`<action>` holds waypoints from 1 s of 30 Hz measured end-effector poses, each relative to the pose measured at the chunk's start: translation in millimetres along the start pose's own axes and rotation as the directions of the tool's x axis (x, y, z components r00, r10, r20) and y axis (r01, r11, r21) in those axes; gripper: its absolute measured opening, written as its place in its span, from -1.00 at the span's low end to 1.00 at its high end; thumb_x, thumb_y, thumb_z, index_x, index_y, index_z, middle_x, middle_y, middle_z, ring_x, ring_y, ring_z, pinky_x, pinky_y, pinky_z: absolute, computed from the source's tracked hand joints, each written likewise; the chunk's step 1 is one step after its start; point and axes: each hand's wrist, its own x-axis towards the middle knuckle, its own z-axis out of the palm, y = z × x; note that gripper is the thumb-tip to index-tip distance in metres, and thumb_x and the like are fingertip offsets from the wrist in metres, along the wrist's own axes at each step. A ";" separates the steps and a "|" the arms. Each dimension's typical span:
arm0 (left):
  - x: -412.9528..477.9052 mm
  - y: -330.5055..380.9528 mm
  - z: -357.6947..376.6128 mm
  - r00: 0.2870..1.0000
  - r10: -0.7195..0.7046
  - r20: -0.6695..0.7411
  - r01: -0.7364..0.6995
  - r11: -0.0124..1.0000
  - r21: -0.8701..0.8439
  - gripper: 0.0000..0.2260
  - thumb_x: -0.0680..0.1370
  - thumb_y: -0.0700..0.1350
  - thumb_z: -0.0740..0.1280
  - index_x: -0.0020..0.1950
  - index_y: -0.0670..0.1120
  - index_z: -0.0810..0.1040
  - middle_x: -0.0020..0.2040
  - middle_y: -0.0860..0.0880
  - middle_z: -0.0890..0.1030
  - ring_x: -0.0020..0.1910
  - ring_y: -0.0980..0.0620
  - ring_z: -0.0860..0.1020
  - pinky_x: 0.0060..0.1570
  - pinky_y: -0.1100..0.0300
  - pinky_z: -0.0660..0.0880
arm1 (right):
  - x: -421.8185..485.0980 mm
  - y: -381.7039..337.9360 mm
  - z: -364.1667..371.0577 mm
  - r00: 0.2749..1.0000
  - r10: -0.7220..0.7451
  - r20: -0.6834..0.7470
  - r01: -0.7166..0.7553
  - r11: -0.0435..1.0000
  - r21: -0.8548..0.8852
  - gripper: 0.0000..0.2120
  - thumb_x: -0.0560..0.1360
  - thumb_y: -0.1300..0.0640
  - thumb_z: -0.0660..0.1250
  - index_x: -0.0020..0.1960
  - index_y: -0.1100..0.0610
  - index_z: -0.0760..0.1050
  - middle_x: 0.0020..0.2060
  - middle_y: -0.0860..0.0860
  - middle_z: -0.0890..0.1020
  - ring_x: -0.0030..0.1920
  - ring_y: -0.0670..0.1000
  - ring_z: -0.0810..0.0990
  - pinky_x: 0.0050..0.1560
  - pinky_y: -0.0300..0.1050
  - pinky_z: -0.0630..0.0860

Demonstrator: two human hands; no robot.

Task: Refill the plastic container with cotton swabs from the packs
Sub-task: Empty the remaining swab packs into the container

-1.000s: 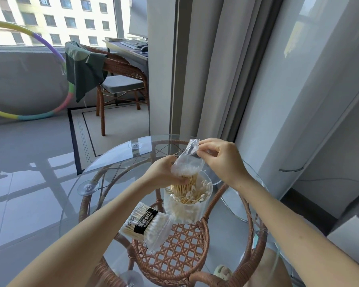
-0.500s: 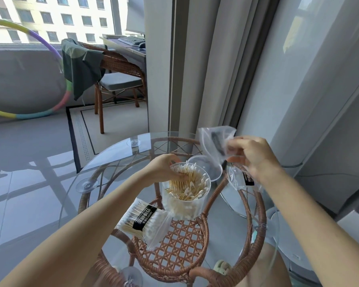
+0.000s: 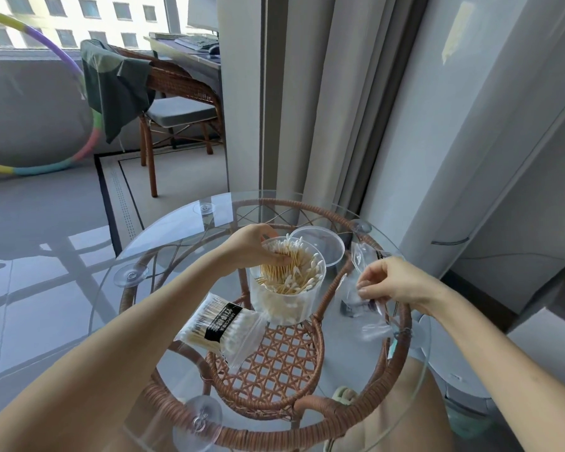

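A clear round plastic container (image 3: 286, 301) stands on the glass table top (image 3: 163, 288), heaped with cotton swabs (image 3: 294, 272). My left hand (image 3: 253, 247) is at its far left rim, fingers curled into the swabs. My right hand (image 3: 390, 283) is lower at the right, pinching an empty clear pack (image 3: 361, 305) just above the glass. A full pack of swabs (image 3: 221, 324) with a black label lies in front of the container to the left.
The container's clear lid (image 3: 320, 247) lies behind it. Another empty bag (image 3: 367, 256) lies at the table's right edge. The round rattan table frame (image 3: 402, 337) shows under the glass. A rattan chair (image 3: 177, 102) and a hoop (image 3: 88, 138) stand beyond.
My right hand has pulled the emptied pack off the container and lowered it to the right. The swabs have stayed in the container under my left hand.
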 end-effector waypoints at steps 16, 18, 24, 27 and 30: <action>1.0 0.9 -0.7 1.000 0.013 0.002 -0.013 1.000 -0.001 -0.42 0.33 0.07 0.50 0.29 -0.06 0.44 0.23 -0.07 0.51 0.15 -0.06 0.49 0.15 0.01 0.51 | -47.9 -53.2 39.8 0.577 -0.762 -0.294 0.500 0.615 -0.610 -0.91 0.40 0.09 0.44 -0.17 0.12 0.64 -0.32 -0.02 0.65 -0.28 -0.09 0.53 -0.22 -0.28 0.42; -0.4 1.0 -1.4 1.000 0.019 -0.003 -0.019 1.000 -0.001 -0.41 0.32 0.08 0.51 0.29 -0.06 0.45 0.24 -0.07 0.50 0.16 -0.05 0.48 0.17 0.00 0.49 | -56.6 -62.4 64.0 0.569 -0.822 -0.034 0.705 0.509 -0.495 -0.88 0.43 0.12 0.39 -0.12 0.15 0.65 -0.27 -0.01 0.68 -0.28 -0.11 0.58 -0.18 -0.31 0.51; -4.9 -0.9 -2.8 1.000 0.013 -0.019 -0.013 1.000 -0.020 -0.43 0.33 0.05 0.50 0.28 -0.09 0.45 0.26 -0.08 0.49 0.19 -0.06 0.47 0.19 0.01 0.48 | -43.9 -50.4 127.8 0.396 -0.887 0.236 0.702 0.127 -0.701 -0.78 0.27 0.38 0.43 -0.12 0.18 0.61 -0.30 0.02 0.64 -0.40 0.02 0.57 -0.48 -0.14 0.52; -5.7 -1.7 -2.8 1.000 0.004 -0.025 -0.005 1.000 -0.020 -0.42 0.33 0.05 0.51 0.28 -0.09 0.45 0.27 -0.08 0.48 0.20 -0.07 0.47 0.19 0.00 0.48 | -38.4 -47.8 144.6 0.372 -0.893 0.256 0.641 0.048 -0.766 -0.79 0.23 0.37 0.33 -0.18 0.15 0.54 -0.34 0.02 0.58 -0.48 -0.01 0.48 -0.58 -0.18 0.41; -6.5 -0.9 -2.2 1.000 0.000 -0.031 0.000 1.000 -0.015 -0.42 0.34 0.05 0.50 0.29 -0.09 0.44 0.27 -0.09 0.48 0.19 -0.07 0.47 0.18 0.00 0.49 | -33.3 -48.1 151.3 0.362 -0.907 0.214 0.592 0.047 -0.804 -0.81 0.29 0.36 0.23 -0.23 0.14 0.54 -0.35 0.00 0.57 -0.46 -0.03 0.44 -0.56 -0.22 0.33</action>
